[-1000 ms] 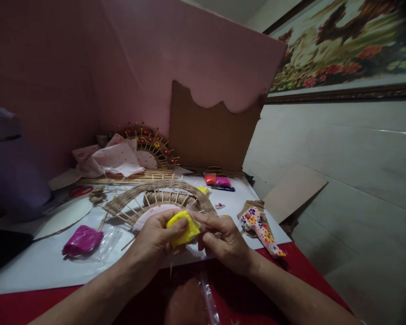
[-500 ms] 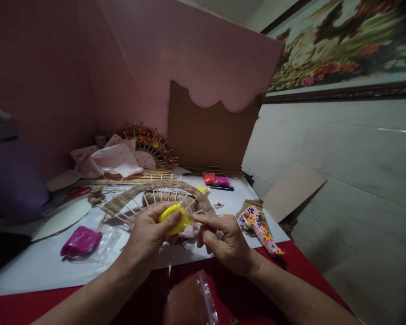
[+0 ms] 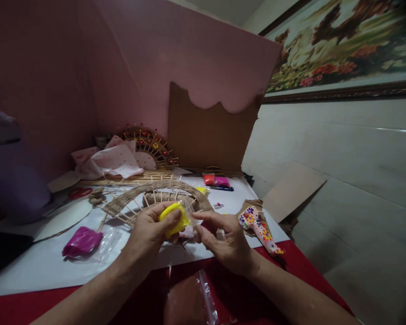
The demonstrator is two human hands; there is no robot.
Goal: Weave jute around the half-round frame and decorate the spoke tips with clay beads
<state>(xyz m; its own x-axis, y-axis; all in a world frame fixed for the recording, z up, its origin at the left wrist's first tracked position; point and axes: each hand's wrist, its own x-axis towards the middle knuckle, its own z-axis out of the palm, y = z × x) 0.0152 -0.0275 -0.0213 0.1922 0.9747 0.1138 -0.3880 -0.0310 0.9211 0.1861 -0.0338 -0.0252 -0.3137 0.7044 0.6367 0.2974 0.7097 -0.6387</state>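
Note:
My left hand (image 3: 149, 234) is closed around a lump of yellow clay (image 3: 174, 220) in a clear plastic wrapper. My right hand (image 3: 223, 241) pinches the wrapper's edge just right of the lump, fingers curled together. Both hands hover over the near rim of a woven half-circle frame (image 3: 162, 192) with thin sticks radiating from it. It lies on white paper (image 3: 37, 266) on a red table (image 3: 284, 262).
A magenta clay pack (image 3: 82, 240) lies at the left. A flower-painted piece (image 3: 260, 230) lies right of my hands. Red and pink clay packs (image 3: 216, 180), a decorated fan (image 3: 149, 144), pink cloth (image 3: 111, 160) and a cardboard sheet (image 3: 206, 131) are behind. A clear bag (image 3: 206, 298) lies near me.
My hands rose slightly and turned the yellow clay, so less of it shows. My right fingers shifted along the plastic wrapper.

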